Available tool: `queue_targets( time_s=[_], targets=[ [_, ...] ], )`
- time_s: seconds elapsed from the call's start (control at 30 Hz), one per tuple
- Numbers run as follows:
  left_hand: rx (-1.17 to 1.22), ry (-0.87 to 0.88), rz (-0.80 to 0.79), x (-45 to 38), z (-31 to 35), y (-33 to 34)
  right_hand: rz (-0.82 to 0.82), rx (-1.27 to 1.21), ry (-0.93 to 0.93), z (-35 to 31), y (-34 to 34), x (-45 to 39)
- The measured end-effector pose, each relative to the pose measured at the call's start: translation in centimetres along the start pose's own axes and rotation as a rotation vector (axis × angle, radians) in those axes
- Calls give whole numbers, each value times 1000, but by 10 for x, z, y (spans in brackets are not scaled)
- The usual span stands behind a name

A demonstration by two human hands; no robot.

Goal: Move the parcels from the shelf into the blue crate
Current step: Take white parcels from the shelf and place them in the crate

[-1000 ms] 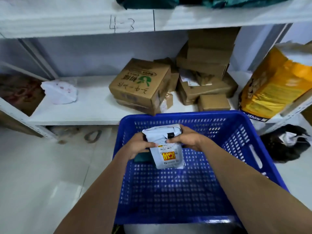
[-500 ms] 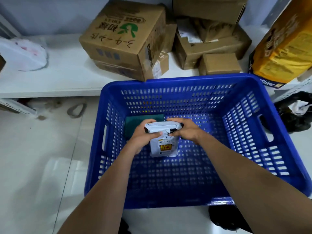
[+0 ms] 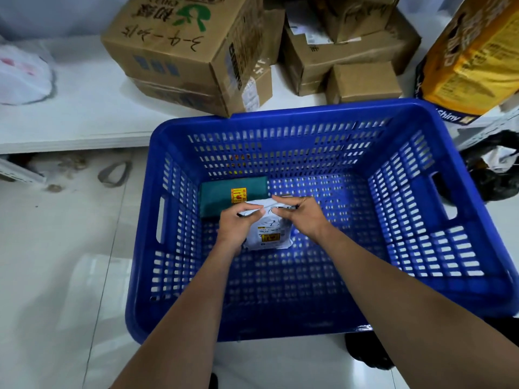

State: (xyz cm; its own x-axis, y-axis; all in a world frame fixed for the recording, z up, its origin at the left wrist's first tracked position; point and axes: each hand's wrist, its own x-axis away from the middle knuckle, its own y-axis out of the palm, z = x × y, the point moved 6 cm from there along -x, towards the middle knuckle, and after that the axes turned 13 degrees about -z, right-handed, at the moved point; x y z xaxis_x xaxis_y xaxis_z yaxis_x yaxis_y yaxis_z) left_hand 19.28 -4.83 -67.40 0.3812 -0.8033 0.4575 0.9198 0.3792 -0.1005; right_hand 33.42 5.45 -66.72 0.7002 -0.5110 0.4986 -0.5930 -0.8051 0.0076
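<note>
The blue crate (image 3: 309, 111) stands on the floor in front of the white shelf (image 3: 84, 119). A white plastic parcel (image 3: 271, 234) with a yellow sticker lies on the crate floor, left of centre. My left hand (image 3: 237, 226) and my right hand (image 3: 302, 216) both pinch its top edge. A dark green parcel (image 3: 216, 199) lies flat just behind it, in the crate's far left corner. On the shelf stand a large cardboard box (image 3: 174, 40), a stack of brown boxes (image 3: 351, 46) and a small brown box (image 3: 365, 82).
A white plastic bag (image 3: 22, 77) lies on the shelf at far left. A yellow sack (image 3: 477, 51) leans at the right, above the crate's corner. A black bag (image 3: 491, 178) sits on the floor right of the crate. A grey strap loop (image 3: 115, 172) lies under the shelf.
Both hands have lowered the white parcel from rim height down onto the crate floor, in front of the green parcel. My view has tilted down over the crate.
</note>
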Motion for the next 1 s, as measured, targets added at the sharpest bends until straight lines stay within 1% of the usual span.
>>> queue_targets(
  time_s=[0.17,0.27,0.37,0.47,0.57,0.63,0.7,0.73,0.77,0.8,0.83,0.87,0.93,1.0],
  targets=[
    [-21,64,69,2,2,2,82,-37,-38,3,2,-1],
    [-99,103,93,1,4,1,142,148,-47,-2,2,-5],
    [-119,114,92,-1,4,-2,155,268,-33,-4,3,-8],
    [-159,52,55,-3,3,-1,151,433,1,-7,4,-10],
    [-352,65,89,-5,7,8,132,707,67,2,10,-15],
    [-618,25,143,-4,8,15,120,807,109,6,15,-13],
    [-984,-16,278,1,16,18,178,782,97,5,15,-11],
    [-1111,32,331,5,27,23,213,740,85,4,13,-11],
    [-1186,109,338,7,39,31,234,686,78,4,13,-13],
    [-1227,178,317,6,46,40,241,638,71,6,13,-15],
    [-1260,211,280,4,49,48,240,596,78,7,12,-17],
    [-1269,193,227,0,46,53,241,561,86,9,11,-18],
    [-1242,65,149,-6,34,52,260,434,111,14,6,-16],
    [-1154,-26,155,-10,20,41,250,208,134,20,5,-12]
  ],
)
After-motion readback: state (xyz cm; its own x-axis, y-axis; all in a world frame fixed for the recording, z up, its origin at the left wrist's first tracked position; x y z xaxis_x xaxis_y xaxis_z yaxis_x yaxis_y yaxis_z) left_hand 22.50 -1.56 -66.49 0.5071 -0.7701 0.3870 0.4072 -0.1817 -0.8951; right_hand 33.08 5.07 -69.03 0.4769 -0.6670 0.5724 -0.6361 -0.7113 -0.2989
